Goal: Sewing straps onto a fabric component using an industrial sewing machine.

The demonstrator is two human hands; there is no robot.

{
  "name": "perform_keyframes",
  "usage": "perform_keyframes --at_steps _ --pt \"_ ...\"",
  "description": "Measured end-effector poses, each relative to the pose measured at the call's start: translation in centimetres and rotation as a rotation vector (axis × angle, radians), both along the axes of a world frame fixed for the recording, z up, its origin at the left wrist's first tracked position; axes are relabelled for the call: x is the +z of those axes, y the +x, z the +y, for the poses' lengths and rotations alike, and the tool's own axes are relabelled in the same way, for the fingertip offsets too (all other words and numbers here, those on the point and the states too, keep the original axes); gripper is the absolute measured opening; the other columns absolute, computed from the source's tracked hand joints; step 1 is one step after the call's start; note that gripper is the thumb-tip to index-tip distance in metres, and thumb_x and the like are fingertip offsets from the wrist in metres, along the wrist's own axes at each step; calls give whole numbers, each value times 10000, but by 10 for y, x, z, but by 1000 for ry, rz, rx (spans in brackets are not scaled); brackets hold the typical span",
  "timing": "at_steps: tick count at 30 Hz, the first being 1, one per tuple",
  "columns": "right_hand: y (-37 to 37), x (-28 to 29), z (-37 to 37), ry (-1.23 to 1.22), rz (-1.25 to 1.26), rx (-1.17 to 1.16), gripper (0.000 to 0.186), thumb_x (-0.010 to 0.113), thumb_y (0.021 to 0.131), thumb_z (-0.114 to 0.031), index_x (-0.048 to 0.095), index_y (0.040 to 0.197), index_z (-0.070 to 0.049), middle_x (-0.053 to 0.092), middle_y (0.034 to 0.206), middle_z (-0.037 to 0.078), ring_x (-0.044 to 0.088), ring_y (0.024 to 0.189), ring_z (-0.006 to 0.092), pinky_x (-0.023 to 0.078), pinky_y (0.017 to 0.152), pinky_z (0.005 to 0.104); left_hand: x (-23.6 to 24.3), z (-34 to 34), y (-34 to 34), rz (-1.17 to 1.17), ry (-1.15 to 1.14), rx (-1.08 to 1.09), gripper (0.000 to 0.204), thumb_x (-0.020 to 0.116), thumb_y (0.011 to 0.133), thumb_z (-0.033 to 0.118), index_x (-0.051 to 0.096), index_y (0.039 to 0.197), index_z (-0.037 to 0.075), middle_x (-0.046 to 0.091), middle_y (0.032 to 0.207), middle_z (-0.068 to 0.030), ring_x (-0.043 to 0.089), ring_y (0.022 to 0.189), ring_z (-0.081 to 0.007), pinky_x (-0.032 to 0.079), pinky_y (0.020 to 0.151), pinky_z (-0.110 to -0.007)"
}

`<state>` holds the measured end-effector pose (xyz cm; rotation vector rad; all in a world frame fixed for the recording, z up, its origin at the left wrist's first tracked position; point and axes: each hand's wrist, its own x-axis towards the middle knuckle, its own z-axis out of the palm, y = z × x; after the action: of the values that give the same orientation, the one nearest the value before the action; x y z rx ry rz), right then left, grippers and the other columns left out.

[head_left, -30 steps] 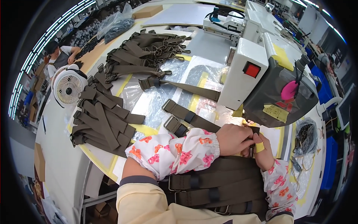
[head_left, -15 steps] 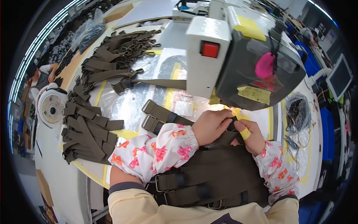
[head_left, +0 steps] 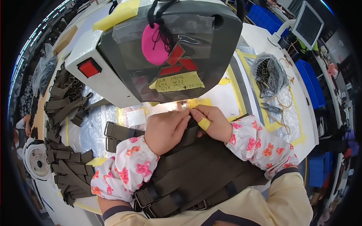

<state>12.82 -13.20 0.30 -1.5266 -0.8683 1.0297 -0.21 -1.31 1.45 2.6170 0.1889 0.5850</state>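
Just below the sewing machine's lit work area, my two hands meet at the fingertips. My left hand (head_left: 166, 131) is closed in a pinch on the upper end of a dark olive webbing strap (head_left: 190, 136). Opposite it, my right hand (head_left: 215, 122), with yellow tape round the thumb, pinches the same strap; the exact edge between the fingers is hidden. Under both wrists lies a wide dark olive webbing piece (head_left: 215, 162), spread toward my body. Metal buckles (head_left: 142, 197) show along its lower left. Beside my left hand, more buckled strap ends (head_left: 118, 133) stick out.
The grey and white sewing machine (head_left: 124, 41) looms over the hands. Left of it lie piles of olive straps (head_left: 73, 165), some with metal hooks, and a white fan (head_left: 37, 160). At the right are a plastic bag of metal parts (head_left: 268, 73), thread snips (head_left: 272, 108) and a monitor (head_left: 308, 24).
The view has swung right and closer, so the machine appears larger and further left. My fingertips have drawn together on the strap, and its folded part below the hands has shifted.
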Motion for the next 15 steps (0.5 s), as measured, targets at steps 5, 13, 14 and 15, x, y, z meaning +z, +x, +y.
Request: perform_keyframes --at_steps 5,13,14,15 --pt "-3 -3 -2 140 -158 5 222 465 915 -162 511 807 27 535 588 81 573 476 149 452 448 267 -9 13 3 156 -970 -63 159 593 853 142 573 784 1 556 644 -5 485 588 -47 404 546 -214" --pt "4 -5 1 240 -394 30 202 482 896 -150 511 795 22 526 586 104 582 474 182 437 454 301 -11 15 2 105 -1058 -111 171 571 878 163 538 819 5 514 634 9 459 592 -50 388 545 -218" --pt "4 -5 0 241 -392 25 203 483 896 -151 518 794 21 532 592 98 584 476 177 437 454 299 -11 15 2 120 -1076 -116 175 563 882 169 538 821 7 522 640 -11 468 589 -67 391 544 -224" --pt "5 -4 0 242 -393 25 203 483 896 -151 518 794 21 532 592 98 584 476 177 437 454 299 -11 14 2 119 -1076 -116 175 563 882 169 538 821 7 522 640 -11 468 589 -67 391 544 -224"
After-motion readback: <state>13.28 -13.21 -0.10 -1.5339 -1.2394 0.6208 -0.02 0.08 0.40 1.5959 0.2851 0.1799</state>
